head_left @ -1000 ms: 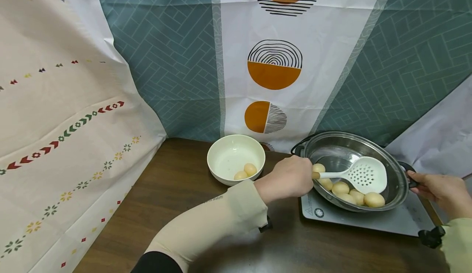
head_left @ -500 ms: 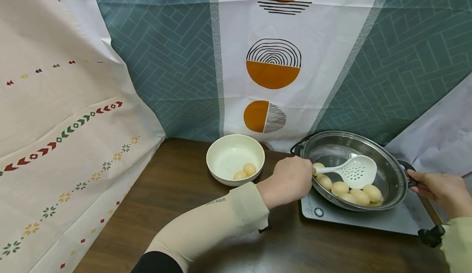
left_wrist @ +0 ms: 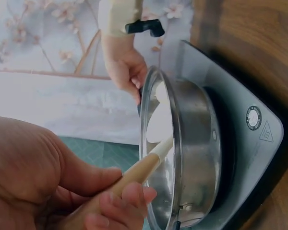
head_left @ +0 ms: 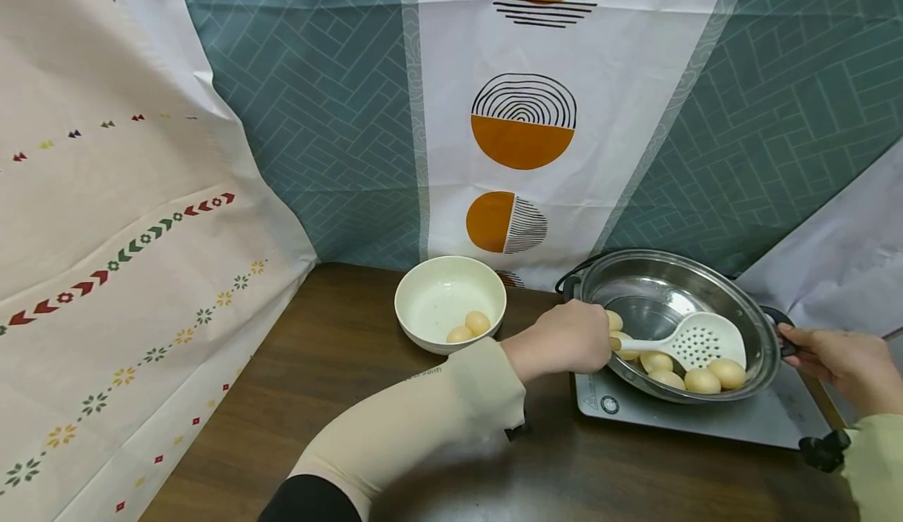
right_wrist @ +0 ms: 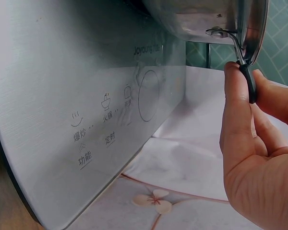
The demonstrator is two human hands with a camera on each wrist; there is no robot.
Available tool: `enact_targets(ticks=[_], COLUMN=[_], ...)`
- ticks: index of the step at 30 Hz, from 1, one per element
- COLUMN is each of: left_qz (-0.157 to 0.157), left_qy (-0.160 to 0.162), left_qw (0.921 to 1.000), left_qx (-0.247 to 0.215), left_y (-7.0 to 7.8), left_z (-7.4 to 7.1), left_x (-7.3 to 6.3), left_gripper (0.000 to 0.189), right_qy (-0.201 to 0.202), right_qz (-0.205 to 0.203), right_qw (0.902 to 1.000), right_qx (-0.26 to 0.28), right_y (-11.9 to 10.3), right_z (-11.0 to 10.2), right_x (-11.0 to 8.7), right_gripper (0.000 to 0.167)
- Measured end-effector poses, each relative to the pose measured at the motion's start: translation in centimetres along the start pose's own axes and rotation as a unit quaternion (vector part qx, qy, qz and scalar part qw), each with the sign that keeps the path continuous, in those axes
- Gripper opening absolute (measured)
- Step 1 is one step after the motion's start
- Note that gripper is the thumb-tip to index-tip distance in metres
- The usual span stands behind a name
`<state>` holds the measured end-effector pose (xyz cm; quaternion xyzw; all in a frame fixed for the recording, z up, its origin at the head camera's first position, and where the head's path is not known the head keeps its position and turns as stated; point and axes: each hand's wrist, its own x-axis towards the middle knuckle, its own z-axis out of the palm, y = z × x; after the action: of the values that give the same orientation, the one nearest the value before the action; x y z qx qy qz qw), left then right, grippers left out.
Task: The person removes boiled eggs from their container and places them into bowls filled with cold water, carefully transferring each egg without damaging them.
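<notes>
In the head view my left hand (head_left: 574, 338) holds a white slotted spoon (head_left: 705, 339) over the steel pot (head_left: 656, 271). Its wooden handle (left_wrist: 139, 170) lies between thumb and fingers in the left wrist view. The perforated head is low inside the pot, against several pale yellow, egg-shaped pieces (head_left: 702, 381) gathered along the near side. Whether any piece lies under the head is hidden. On the far right, my right hand (head_left: 846, 361) pinches the pot's black side handle (right_wrist: 249, 84) between thumb and fingers.
Under the pot is a grey induction cooker (head_left: 712, 420) with printed controls. Left of it stands a cream bowl (head_left: 430, 295) holding two similar pale pieces (head_left: 476, 322). The brown wooden table (head_left: 317, 349) meets hanging cloths (head_left: 339, 114) at the back and sides.
The spoon head swung left, then back right and nearer, pushing pale pieces rightward along the pot's near side. My left hand shifted slightly right. My right hand stayed on the pot handle.
</notes>
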<state>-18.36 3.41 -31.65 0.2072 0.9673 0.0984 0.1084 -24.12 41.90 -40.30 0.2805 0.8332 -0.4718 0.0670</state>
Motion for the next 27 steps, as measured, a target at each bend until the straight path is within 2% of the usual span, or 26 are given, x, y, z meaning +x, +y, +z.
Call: enact_targets(ticks=[4, 8, 17, 27], left_qz=[0.016, 0.007, -0.037, -0.061], left_qy=[-0.020, -0.030, -0.017, 0.002], left_qw=[0.9994, 0.9983, 0.9955, 0.9950], left_qx=[-0.023, -0.049, -0.086, -0.079], left_y=[-0.6, -1.2, -1.8, -2.4], left_z=[-0.3, -0.3, -0.3, -0.3], left_x=[0.6, 1.0, 0.5, 0.4], left_gripper=[0.027, 0.034, 0.036, 0.024], right_qy=[-0.006, -0.008, -0.005, -0.015], right_qz=[-0.009, -0.014, -0.016, -0.009], right_qw=[0.9999, 0.9999, 0.9998, 0.9998], right_qx=[0.005, 0.001, -0.007, 0.012], right_y=[0.1, 0.0, -0.1, 0.0], right_z=[-0.1, -0.1, -0.1, -0.2], right_x=[0.0, 0.0, 0.0, -0.1], right_gripper=[0.018, 0.020, 0.023, 0.019])
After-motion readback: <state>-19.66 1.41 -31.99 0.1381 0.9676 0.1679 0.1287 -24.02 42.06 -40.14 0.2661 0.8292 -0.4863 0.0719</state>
